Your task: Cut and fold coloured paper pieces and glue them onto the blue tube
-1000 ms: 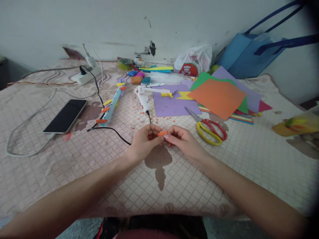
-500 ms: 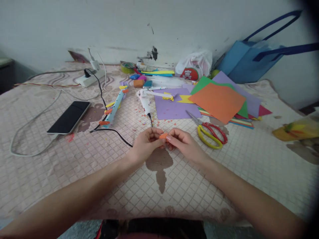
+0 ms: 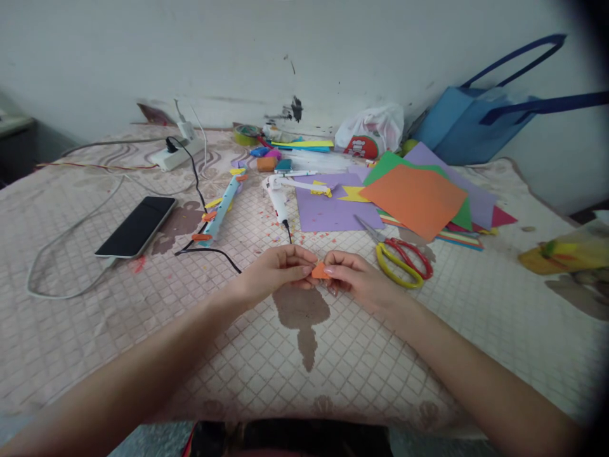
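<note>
A small orange paper piece (image 3: 320, 271) is pinched between the left hand (image 3: 278, 274) and the right hand (image 3: 358, 279), each grip closed on it just above the counter (image 3: 238, 355), and its shape is too small to make out. Just past the hands, yellow and red scissors (image 3: 404, 260) and a white glue gun (image 3: 276, 195) are seen. Farther back, coloured paper sheets (image 3: 419, 197) are stacked, and a blue bag (image 3: 466, 124) is cut off at the edge.

Near side, 6 o'clock: bare tablecloth (image 3: 333, 374), open to both hands.
12 o'clock: glue gun (image 3: 277, 198) and its black cord (image 3: 209, 250) block.
2 o'clock: scissors (image 3: 404, 259), paper stack (image 3: 419, 198).
10 o'clock: phone (image 3: 137, 226), white cable (image 3: 61, 241).
</note>
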A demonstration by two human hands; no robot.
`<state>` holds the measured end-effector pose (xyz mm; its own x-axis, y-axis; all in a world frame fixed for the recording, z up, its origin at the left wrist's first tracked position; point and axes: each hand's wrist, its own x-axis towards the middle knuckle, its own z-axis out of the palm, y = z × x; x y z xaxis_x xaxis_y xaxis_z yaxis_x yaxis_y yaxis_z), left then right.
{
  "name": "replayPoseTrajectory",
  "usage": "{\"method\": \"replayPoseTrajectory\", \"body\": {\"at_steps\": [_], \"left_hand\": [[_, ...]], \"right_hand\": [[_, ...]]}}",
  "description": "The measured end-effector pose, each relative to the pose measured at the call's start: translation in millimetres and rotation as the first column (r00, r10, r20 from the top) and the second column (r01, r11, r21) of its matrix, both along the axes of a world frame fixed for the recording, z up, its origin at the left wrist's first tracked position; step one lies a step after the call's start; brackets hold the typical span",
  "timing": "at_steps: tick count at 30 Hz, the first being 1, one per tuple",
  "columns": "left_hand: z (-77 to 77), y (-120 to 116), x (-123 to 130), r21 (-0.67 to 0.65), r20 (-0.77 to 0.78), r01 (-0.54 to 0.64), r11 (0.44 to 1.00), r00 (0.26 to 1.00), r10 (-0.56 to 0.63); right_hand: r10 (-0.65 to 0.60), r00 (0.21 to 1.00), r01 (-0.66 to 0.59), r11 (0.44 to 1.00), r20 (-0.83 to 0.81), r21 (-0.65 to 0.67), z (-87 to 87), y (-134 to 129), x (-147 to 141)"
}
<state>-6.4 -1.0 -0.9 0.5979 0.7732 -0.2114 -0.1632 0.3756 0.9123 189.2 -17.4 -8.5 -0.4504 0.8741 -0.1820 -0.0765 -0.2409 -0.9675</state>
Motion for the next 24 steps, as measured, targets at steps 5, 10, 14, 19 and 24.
{"method": "replayPoseTrajectory", "body": {"at_steps": [5, 10, 14, 19, 24], "left_hand": [[-0.5, 0.0, 0.7, -0.005, 0.01, -0.013, 1.0, 1.0, 0.013], [-0.4, -0.7, 0.9, 0.008, 0.013, 0.004, 1.0, 1.0, -0.004], [-0.2, -1.7, 1.5, -0.006, 0.004, 0.032, 0.999, 0.999, -0.032], [-0.3, -2.5, 1.8, -0.03, 0.036, 0.041, 0.999, 0.999, -0.04], [0.3, -2.9, 2.5, -0.029, 0.037, 0.032, 0.999, 0.999, -0.031]], "right_hand": [[0.035, 0.999, -0.036, 0.998, -0.041, -0.044, 0.0, 0.0, 1.1], [0.053, 0.997, -0.057, 0.997, -0.059, -0.06, -1.4, -0.6, 1.6], [0.07, 0.995, -0.074, 0.996, -0.067, -0.054, -1.3, -1.4, 1.0], [0.059, 0.995, -0.062, 0.998, -0.084, -0.029, -1.9, 0.0, 0.8], [0.05, 0.996, -0.053, 0.998, -0.078, -0.034, -2.4, -0.4, 1.3]]}}
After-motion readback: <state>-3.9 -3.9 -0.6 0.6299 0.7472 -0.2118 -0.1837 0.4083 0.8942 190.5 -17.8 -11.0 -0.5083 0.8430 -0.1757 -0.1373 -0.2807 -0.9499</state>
